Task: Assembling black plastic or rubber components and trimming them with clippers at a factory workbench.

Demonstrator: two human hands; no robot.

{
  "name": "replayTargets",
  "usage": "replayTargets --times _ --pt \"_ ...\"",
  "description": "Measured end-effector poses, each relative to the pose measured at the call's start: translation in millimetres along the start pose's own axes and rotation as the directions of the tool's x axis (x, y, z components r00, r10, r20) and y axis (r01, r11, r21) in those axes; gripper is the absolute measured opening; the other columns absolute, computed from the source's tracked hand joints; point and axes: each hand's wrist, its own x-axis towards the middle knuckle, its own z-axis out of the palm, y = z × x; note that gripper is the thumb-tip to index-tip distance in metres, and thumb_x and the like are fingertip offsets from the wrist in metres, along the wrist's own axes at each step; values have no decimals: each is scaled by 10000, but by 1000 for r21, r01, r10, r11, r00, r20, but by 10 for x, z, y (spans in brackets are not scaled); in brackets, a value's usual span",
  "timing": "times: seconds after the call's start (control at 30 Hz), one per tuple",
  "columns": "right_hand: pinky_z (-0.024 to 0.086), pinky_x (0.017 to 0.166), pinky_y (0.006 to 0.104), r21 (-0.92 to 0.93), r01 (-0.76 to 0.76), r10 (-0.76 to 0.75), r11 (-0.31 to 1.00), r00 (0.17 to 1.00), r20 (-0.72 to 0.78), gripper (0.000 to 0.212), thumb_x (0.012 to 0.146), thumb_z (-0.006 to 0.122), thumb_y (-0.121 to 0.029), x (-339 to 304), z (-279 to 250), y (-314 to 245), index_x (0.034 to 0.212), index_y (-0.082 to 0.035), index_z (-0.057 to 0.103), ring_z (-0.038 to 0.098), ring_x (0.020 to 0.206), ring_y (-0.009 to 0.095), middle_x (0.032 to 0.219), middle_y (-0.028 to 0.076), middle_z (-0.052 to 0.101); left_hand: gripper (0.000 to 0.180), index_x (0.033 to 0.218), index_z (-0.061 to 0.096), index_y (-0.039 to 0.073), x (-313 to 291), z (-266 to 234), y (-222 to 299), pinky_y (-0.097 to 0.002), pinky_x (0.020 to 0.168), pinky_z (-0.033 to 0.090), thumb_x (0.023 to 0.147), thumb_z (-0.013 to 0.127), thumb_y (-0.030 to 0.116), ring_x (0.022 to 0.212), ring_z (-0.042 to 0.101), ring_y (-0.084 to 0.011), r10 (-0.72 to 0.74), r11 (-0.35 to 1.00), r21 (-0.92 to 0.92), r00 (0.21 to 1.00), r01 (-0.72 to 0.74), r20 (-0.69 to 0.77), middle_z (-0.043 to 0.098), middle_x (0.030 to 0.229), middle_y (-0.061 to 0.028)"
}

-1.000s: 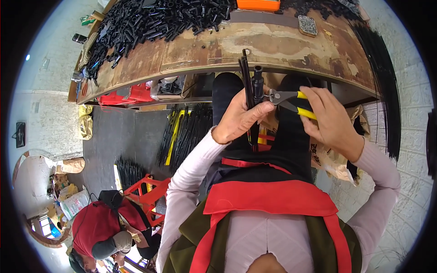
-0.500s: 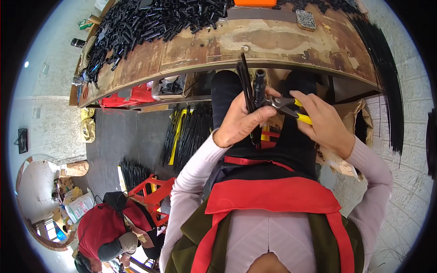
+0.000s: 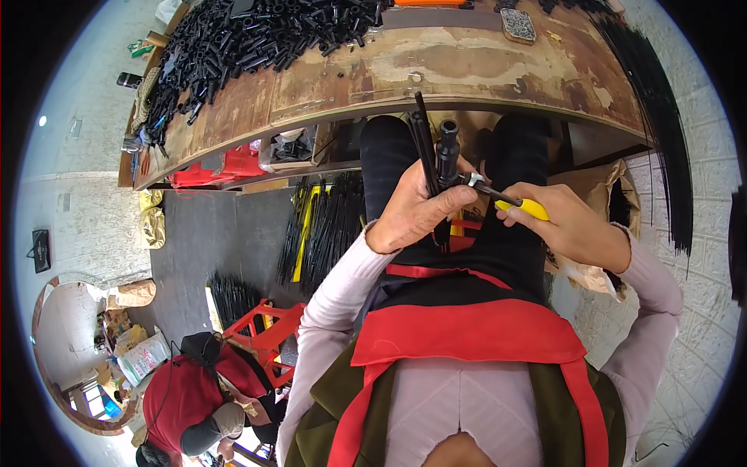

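My left hand point(image 3: 411, 208) is closed around a black tubular fitting point(image 3: 447, 156) standing upright in it, together with several thin black rods point(image 3: 422, 144). Its thumb lies across near the fitting's lower part. In my right hand point(image 3: 572, 222) is a pair of pliers point(image 3: 534, 209) with yellow handles, gripped with the fingers wrapped round. The metal jaws reach left to my left thumb, beside the fitting. What sits between the jaws is too small to make out. Both hands are over my lap, in front of the table edge.
A worn wooden table point(image 3: 467, 70) spans the front, with a heap of black tubular parts point(image 3: 249, 39) at left. A tin of small pieces point(image 3: 517, 26) and long black strands point(image 3: 654, 117) are at right. Bundled rods point(image 3: 331, 222) stand at left; another person point(image 3: 194, 397) bends nearby.
The pliers' spread handles have come together in my right hand, which has turned and shifted slightly right. My left hand keeps its hold on the fitting and rods.
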Motion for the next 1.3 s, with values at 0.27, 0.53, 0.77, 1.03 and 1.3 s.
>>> replayTargets --times 0.27,0.53,0.77,1.03,1.3 --pt "496 656 325 57 -114 110 992 991 73 212 961 563 -184 -18 -88 -159 961 27 583 660 689 204 750 113 669 275 1043 560 42 -8 -35 16 -213 629 428 899 714 219 726 530 -47 -41 999 4 998 41 43 609 830 3" --pt "436 550 327 27 -107 106 994 994 18 210 957 592 -233 44 -64 -70 916 -28 570 556 542 186 596 96 564 222 1048 591 27 35 -66 -14 -246 745 457 842 658 -24 825 548 -79 -126 982 131 988 136 -86 583 957 -17" --pt "496 694 394 -720 254 -646 646 684 -339 264 675 708 -14 821 -973 699 918 -72 624 637 820 299 883 90 650 498 1312 498 -5 382 -241 -70 -216 635 431 925 675 254 651 501 -65 -83 996 -39 965 75 -250 527 711 29" --pt "504 747 427 -715 -125 -346 688 810 -474 223 814 605 -100 1691 -1901 1309 1030 -61 647 637 875 343 970 137 672 329 1179 522 -66 731 -338 -181 -240 549 379 946 606 150 580 401 -73 -154 987 -78 949 137 -276 430 707 14" --pt "486 695 441 -616 -157 -245 772 820 -517 194 829 650 -213 1834 -2000 1338 934 -50 665 627 784 369 842 160 672 262 1139 569 -29 726 -349 -194 -224 552 372 947 622 142 577 426 -61 -186 982 -85 942 169 -278 469 659 26"
